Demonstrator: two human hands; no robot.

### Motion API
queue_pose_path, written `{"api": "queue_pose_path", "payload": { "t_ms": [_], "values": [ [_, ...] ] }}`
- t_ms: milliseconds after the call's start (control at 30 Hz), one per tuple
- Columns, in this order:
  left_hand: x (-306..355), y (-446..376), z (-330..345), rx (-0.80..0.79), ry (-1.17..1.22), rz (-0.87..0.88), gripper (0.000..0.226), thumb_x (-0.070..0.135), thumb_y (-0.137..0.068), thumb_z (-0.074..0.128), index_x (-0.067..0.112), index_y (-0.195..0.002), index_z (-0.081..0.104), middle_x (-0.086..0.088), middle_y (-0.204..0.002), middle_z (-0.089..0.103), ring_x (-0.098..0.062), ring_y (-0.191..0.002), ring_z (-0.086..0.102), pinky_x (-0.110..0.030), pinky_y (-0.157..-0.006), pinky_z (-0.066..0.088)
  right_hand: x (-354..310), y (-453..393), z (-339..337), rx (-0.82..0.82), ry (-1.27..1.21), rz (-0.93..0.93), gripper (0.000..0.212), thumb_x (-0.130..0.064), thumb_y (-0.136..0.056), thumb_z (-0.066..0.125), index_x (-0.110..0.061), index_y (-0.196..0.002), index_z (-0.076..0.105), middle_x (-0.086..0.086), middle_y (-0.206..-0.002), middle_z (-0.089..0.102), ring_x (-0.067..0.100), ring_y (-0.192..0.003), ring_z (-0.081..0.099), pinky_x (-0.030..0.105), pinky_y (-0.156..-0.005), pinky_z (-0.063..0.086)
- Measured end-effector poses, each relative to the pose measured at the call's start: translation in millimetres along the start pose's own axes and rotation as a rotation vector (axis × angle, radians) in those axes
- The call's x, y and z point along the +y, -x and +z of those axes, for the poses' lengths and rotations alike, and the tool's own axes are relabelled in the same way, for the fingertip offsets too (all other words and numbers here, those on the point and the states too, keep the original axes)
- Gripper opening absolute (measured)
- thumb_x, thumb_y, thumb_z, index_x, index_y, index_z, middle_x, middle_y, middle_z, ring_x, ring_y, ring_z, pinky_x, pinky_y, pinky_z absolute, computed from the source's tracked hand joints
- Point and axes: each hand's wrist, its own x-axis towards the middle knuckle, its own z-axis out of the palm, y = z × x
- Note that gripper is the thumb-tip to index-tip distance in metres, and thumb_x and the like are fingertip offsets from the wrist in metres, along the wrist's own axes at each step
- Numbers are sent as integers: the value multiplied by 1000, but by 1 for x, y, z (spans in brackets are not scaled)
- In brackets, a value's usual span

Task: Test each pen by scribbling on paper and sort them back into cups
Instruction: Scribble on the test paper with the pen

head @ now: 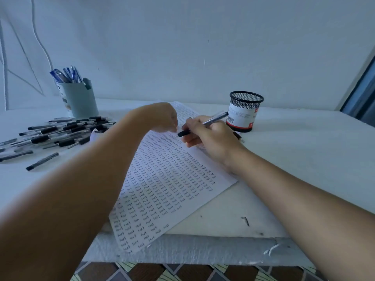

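Note:
My right hand point(209, 136) grips a black pen point(205, 122) in a writing hold, its tip just above the upper part of the paper point(168, 179), which is filled with rows of small handwritten words. My left hand point(162, 118) hovers curled right by the pen tip; whether it holds the cap is hidden. A pile of several black pens point(58, 132) lies at the left. Behind it stands a pale green cup point(81, 100) with several blue pens. A black mesh cup point(244, 111) with a white and red label stands to the right of my right hand.
The white table top has a rough front edge point(203, 248) with patterned floor tiles below. A small dark pen lies behind my right hand near the mesh cup point(238, 136). A white wall is behind, with a cable at the left and a window frame at the far right.

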Motion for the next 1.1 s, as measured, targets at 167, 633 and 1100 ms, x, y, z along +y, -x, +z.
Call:
{"api": "queue_pose_path", "payload": {
  "t_ms": [167,633,1100],
  "values": [
    [-10,-3,17,62,202,52,22,44,-85,77,27,-98,74,7,-96,68,-11,-86,62,-29,-69,44,7,2,-5,-11,165,-65,10,-21,-95,76,-13,-97,70,14,-85,75,15,-76,67,44,-86,59],
    [-27,9,6,-131,332,98,40,48,-75,87,37,-110,71,17,-89,66,-6,-82,60,-30,-72,40,10,-6,-1,13,371,-10,14,-40,-98,69,-27,-96,65,-11,-83,77,9,-84,71,48,-95,56],
    [-30,7,10,-150,416,80,42,45,-72,90,37,-109,72,13,-93,68,-9,-89,61,-32,-78,41,11,-4,-2,-24,384,6,18,-41,-102,63,-24,-98,63,-16,-74,70,7,-78,62,42,-91,52]
  ]
}}
